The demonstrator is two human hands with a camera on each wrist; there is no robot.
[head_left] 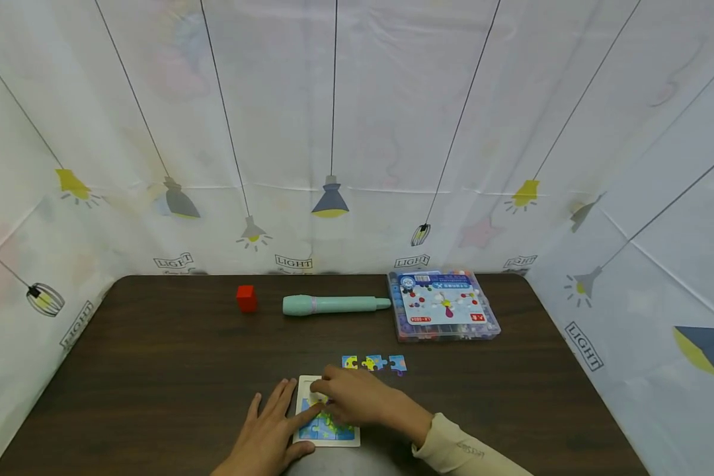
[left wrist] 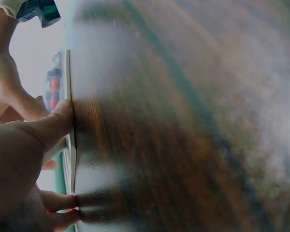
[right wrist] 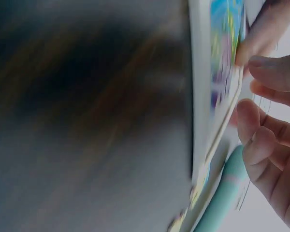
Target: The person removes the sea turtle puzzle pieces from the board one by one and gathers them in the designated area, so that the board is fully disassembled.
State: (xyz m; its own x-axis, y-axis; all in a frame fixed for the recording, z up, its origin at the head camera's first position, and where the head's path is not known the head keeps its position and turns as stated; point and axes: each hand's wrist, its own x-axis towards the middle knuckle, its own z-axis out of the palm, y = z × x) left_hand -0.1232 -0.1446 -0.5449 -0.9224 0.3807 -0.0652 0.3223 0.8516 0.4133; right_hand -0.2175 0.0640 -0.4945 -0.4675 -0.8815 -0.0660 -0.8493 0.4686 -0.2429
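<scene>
A small jigsaw board (head_left: pixel 327 443) with a pale frame lies near the table's front; its blue and yellow picture (head_left: pixel 315 431) partly shows. My left hand (head_left: pixel 268 430) rests along its left side, fingers spread and mostly straight, with one fingertip reaching onto the picture. In the left wrist view a thumb (left wrist: pixel 63 108) touches the board's edge (left wrist: pixel 72 159). My right hand (head_left: pixel 359 396) is over the board's upper part, fingers bent, and pinches a pale puzzle piece (head_left: pixel 317 395) mostly hidden by them. In the right wrist view its curled fingers (right wrist: pixel 258 145) are beside the board (right wrist: pixel 200 96).
Loose puzzle pieces (head_left: pixel 373 362) lie in a row just beyond the board. Farther back are a red cube (head_left: pixel 246 299), a mint-green microphone-shaped stick (head_left: pixel 336 304) and a clear plastic case (head_left: pixel 443 305) with a printed label. A patterned curtain (head_left: pixel 381 132) hangs behind the dark table (head_left: pixel 172 357).
</scene>
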